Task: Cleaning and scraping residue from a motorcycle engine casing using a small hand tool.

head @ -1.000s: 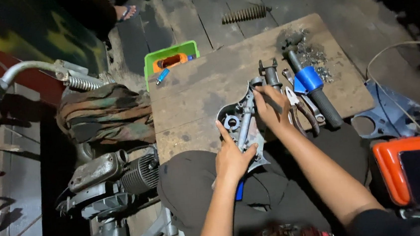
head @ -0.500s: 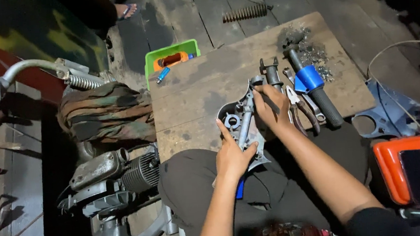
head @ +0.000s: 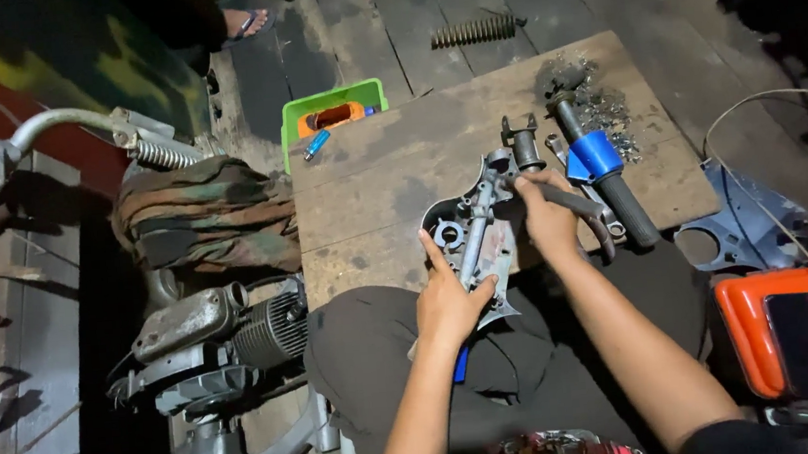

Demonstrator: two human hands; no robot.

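Note:
A grey cast-metal cover plate with round holes lies at the near edge of a wooden board. My left hand presses on its near end, fingers spread over a metal bar across it. My right hand grips a dark curved tool handle at the plate's right side, beside a small upright metal fitting. I sit with my lap against the board.
A grip rod with a blue sleeve and metal shavings lie right. A green tray, blue lighter, coil spring, engine, camouflage cloth and orange case surround it.
My right hand has slid slightly rightward along the plate onto the curved handle. My left hand stays pressed on the plate's near end.

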